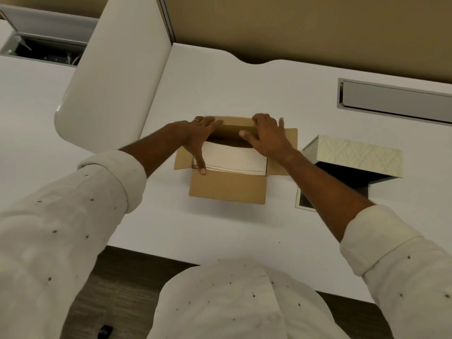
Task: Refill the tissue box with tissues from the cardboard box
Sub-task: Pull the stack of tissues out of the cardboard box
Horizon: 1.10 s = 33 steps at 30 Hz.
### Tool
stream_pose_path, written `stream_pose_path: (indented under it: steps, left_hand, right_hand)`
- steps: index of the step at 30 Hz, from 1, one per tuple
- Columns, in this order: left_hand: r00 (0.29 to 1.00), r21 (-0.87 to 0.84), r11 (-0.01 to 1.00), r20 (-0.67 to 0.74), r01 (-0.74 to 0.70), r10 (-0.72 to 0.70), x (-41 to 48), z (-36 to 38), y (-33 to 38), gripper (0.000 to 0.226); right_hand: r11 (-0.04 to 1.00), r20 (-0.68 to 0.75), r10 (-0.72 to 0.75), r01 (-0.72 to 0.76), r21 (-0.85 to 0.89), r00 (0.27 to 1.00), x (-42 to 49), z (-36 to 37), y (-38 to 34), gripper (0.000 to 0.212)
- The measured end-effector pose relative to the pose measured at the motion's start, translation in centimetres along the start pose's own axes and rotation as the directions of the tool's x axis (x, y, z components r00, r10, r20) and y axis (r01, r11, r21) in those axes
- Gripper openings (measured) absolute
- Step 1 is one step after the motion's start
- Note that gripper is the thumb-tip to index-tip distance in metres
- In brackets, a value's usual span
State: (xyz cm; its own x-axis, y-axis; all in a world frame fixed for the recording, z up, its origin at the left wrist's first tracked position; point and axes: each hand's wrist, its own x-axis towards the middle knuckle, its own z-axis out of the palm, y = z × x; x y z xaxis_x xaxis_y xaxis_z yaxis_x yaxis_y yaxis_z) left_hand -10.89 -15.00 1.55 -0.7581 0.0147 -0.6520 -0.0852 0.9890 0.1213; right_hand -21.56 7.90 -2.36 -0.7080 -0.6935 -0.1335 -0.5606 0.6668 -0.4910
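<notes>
A brown cardboard box (227,189) stands open on the white desk (220,89), with a stack of white tissues (234,160) showing inside. My left hand (199,138) rests on the box's left side, fingers on the far flap and thumb touching the near left corner. My right hand (267,135) presses on the far flap, fingers spread. To the right sits the cream patterned tissue box (359,155), its cover raised over a dark hollow base, partly hidden by my right forearm.
A white curved divider panel (115,77) rises at the left of the desk. A grey cable tray lid (396,101) lies at the back right, and an open cable hatch (46,47) at the far left. The desk's front edge runs near my body.
</notes>
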Motion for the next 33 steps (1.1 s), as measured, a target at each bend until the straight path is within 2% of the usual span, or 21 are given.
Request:
stream_pose_path:
  steps: [2,3,4,5,6,7,9,11,13,16,18,20,25,29,33]
  left_hand:
    - [0.991,-0.039,0.997,-0.112,-0.072,0.067,0.2,-0.7,-0.2,0.137]
    - [0.969,-0.058,0.99,-0.219,-0.128,0.113,0.3,-1.0,-0.2,0.115]
    - [0.932,-0.082,0.979,-0.33,-0.189,0.153,0.4,-1.1,-0.2,0.091]
    - [0.894,-0.107,0.965,-0.411,-0.239,0.176,0.7,-1.2,-0.1,0.072]
    - [0.879,-0.141,0.952,-0.439,-0.272,0.186,0.9,-1.2,0.1,0.062]
    - [0.894,-0.19,0.942,-0.41,-0.278,0.181,1.2,-1.1,0.4,0.059]
    - [0.961,-0.275,0.938,-0.235,-0.211,0.147,1.9,-0.8,1.0,0.071]
    - [0.993,-0.245,0.963,-0.049,-0.114,0.105,2.7,-0.2,1.4,0.086]
    - [0.994,-0.174,0.984,0.085,-0.049,0.065,3.6,0.6,1.7,0.094]
    - [0.973,-0.124,0.992,0.232,0.014,0.015,4.5,1.5,2.5,0.095]
    - [0.962,-0.109,0.993,0.273,0.051,-0.019,4.8,1.7,2.9,0.098]
    - [0.956,-0.106,0.992,0.292,0.061,-0.028,5.1,1.7,3.0,0.097]
    - [0.935,-0.076,0.996,0.355,0.054,-0.023,5.6,1.3,2.8,0.092]
    - [0.933,-0.071,0.997,0.359,0.039,-0.011,5.6,0.9,3.1,0.087]
    - [0.948,-0.082,0.997,0.317,0.016,0.011,5.7,0.8,3.3,0.102]
  right_hand:
    - [0.987,-0.249,-0.077,0.108,0.115,0.966,0.0,-0.1,-1.3,0.026]
    - [0.98,-0.264,-0.114,0.151,0.127,0.958,0.1,-0.2,-2.0,0.016]
    - [0.979,-0.185,-0.136,0.16,0.123,0.973,0.3,-0.2,-2.3,0.011]
    - [0.983,-0.044,-0.135,0.139,0.118,0.99,0.6,-0.2,-2.5,0.012]
    - [0.99,0.117,-0.113,0.101,0.102,0.987,1.0,0.0,-2.3,0.015]
    - [0.995,0.253,-0.082,0.067,0.069,0.964,1.5,0.2,-2.1,0.021]
    - [0.998,0.432,-0.024,0.045,-0.037,0.901,2.4,0.3,-1.5,0.038]
    - [0.982,0.564,0.079,0.033,-0.186,0.822,3.2,0.4,-1.1,0.057]
    - [0.948,0.64,0.182,0.038,-0.315,0.746,4.2,0.8,-0.7,0.072]
    - [0.919,0.715,0.247,0.076,-0.387,0.654,5.1,1.8,-0.8,0.092]
    - [0.91,0.746,0.272,0.089,-0.404,0.608,5.2,2.7,-0.8,0.098]
    - [0.908,0.76,0.288,0.086,-0.41,0.583,5.5,3.1,-0.8,0.093]
    - [0.916,0.762,0.305,0.043,-0.399,0.571,5.9,3.1,-0.6,0.09]
    - [0.927,0.779,0.303,0.022,-0.376,0.55,5.8,2.9,-0.6,0.1]
    - [0.942,0.789,0.303,-0.044,-0.332,0.535,5.5,2.9,-0.6,0.1]
